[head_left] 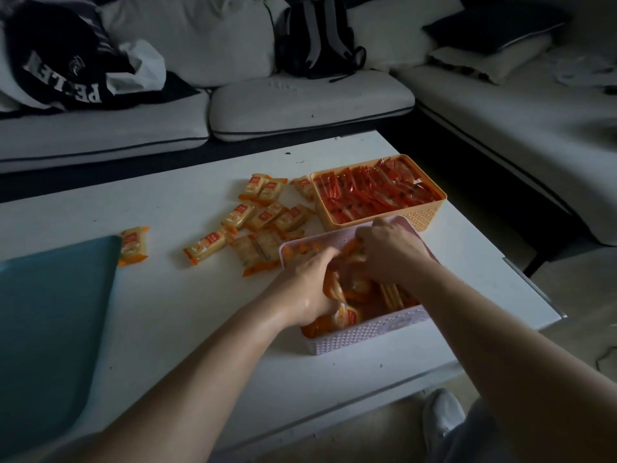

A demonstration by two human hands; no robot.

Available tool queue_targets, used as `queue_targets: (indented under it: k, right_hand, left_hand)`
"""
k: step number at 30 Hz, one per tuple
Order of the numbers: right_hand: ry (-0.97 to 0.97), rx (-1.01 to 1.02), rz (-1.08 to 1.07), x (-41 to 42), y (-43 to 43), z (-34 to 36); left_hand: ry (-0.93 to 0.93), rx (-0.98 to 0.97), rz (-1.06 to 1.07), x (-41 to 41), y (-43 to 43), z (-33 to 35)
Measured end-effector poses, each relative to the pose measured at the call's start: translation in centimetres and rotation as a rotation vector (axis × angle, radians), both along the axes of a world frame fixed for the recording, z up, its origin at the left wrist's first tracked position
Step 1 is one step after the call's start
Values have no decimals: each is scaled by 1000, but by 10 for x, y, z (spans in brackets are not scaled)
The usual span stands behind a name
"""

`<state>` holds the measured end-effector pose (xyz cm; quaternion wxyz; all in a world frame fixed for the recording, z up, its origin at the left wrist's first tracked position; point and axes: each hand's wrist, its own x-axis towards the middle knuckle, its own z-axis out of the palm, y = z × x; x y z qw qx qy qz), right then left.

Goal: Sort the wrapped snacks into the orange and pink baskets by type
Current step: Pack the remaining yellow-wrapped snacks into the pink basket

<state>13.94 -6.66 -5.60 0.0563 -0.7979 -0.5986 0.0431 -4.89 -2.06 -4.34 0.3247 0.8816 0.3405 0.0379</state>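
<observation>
While hands (pixel 309 282) (pixel 384 252) grip snacks (pixel 347 316), the pink basket (pixel 367 333) seemingly points away.

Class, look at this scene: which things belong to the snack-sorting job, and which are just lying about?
Job: orange basket, red snacks, pink basket, yellow snacks, left hand, right hand.
Lying about: teal tray, backpack, dark shirt, sofa.

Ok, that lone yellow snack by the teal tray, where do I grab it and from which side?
Pinch the lone yellow snack across its plump middle, fingers on the long edges, coming down from above and from the right. It lies flat, apart from the other packets; its crimped orange ends are thin, and the teal tray crowds its left edge.
</observation>
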Motion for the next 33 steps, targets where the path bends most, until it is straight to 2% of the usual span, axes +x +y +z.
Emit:
queue_targets:
  k: [2, 6, 10, 12, 14, 17, 19, 20, 22, 23, 25, 28, 33]
  right_hand:
    - [117, 49, -38, 3, -3, 16]
    - [288, -22, 4, 4, -21, 28]
    - [23, -153, 27, -21, -41, 24]
    - [-26, -198, 73, -33, -44, 25]
    - [137, -278, 122, -32, -45, 29]
    - [543, -479, 158, -10, -44, 37]
    - [649, -421, 118, 6, -40, 31]
    - [626, -293, 88, 13, -35, 24]
    - [394, -31, 60, 21, -21, 7]
    - [274, 6, 50, 19, -15, 1]
    - [118, -66, 51, 11, -7, -8]
    - [-12, -235, 27, 0, 2, -19]
    - [-60, -357, 14, -6, 8, -17]
  left_hand:
    - [-10, 15, 2, 0, 0, 0]
    - [7, 22, -12, 2, -4, 2]
    - [-90, 57, -12, 7, -12, 5]
    - [-108, 34, -18, 11, -14, 3]
    - [-89, -7, -26, 13, -14, 3]
    - [-42, 48, -48, 14, -11, 0]
    - [9, 125, -103, 12, -9, -4]
    - [37, 165, -124, 12, -9, -6]
    - [70, 227, -139, 13, -8, -8]
    - [70, 233, -134, 14, -7, -9]
    - [39, 220, -115, 14, -5, -11]
    - [-13, 223, -107, 12, -2, -14]
    - [-4, 200, -86, 11, -1, -15]
